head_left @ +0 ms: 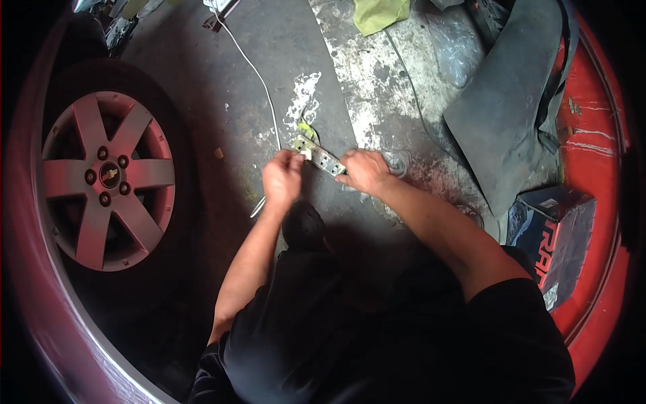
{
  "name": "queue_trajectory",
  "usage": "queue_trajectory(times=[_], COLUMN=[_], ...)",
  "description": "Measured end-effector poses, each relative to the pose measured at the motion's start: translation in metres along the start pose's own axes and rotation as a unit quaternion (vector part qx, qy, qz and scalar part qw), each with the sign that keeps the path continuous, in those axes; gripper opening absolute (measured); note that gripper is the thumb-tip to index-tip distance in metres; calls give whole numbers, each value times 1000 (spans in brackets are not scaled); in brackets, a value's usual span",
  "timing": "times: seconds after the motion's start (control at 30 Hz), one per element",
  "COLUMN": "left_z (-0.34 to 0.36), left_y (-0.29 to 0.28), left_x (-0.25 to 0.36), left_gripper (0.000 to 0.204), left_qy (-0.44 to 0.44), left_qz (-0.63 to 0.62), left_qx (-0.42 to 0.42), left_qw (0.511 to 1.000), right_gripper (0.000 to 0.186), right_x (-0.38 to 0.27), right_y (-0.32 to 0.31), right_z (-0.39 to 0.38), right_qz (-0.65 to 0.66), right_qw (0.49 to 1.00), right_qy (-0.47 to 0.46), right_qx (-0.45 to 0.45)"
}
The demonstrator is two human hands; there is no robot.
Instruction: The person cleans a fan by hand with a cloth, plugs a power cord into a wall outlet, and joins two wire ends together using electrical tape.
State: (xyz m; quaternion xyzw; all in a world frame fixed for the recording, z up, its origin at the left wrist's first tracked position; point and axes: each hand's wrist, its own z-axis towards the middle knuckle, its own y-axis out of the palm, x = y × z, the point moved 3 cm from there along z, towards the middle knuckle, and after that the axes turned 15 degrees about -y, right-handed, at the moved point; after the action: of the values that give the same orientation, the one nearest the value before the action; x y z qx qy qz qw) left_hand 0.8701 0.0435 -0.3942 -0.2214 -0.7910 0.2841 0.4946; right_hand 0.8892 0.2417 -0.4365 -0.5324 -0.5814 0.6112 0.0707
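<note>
Both my hands hold a flat grey metal plate (321,156) with small holes, just above the concrete floor. My left hand (282,178) pinches its left end, where a small pale piece sits under my fingertips. My right hand (365,172) grips its right end with closed fingers. The plate runs slanted between the two hands, and its ends are hidden by my fingers. A bit of yellow-green material (307,129) lies on the floor just beyond the plate.
A car wheel with a silver spoked rim (108,178) stands at the left inside a red wheel arch. A white cable (259,84) runs across the floor. A dark rubber mat (511,101) and an open dark box (555,232) lie at the right, a yellow-green cloth (380,13) at the top.
</note>
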Motion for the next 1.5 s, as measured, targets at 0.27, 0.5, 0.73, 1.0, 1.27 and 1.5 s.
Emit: queue_trajectory(times=[0.27, 0.5, 0.73, 1.0, 1.27, 1.5], left_z=[3, -14, -46, -46, -41, -39], left_y=[-5, -3, 14, 18, 13, 0], left_x=[-45, -48, -51, -45, -54, -68], left_gripper=[11, 11, 15, 13, 13, 16], left_qy=[-210, -232, -268, -270, -271, -236], left_qz=[-225, -266, -247, -236, -259, -267], left_qx=[-136, -176, -281, -330, -326, -368], left_qw=[942, 919, 888, 873, 868, 859], right_gripper=[44, 40, 22, 18, 29, 30], right_x=[-10, -25, -30, -26, -28, -36], right_y=[-13, -19, -4, -4, -5, -7], right_z=[-3, 4, -11, -19, -7, 4], right_qz=[36, 92, 13, 66, 167, 346], right_qw=[997, 979, 959, 952, 956, 929], right_qy=[-40, -106, -236, -246, -194, -129], right_qx=[57, 146, 156, 168, 140, 38])
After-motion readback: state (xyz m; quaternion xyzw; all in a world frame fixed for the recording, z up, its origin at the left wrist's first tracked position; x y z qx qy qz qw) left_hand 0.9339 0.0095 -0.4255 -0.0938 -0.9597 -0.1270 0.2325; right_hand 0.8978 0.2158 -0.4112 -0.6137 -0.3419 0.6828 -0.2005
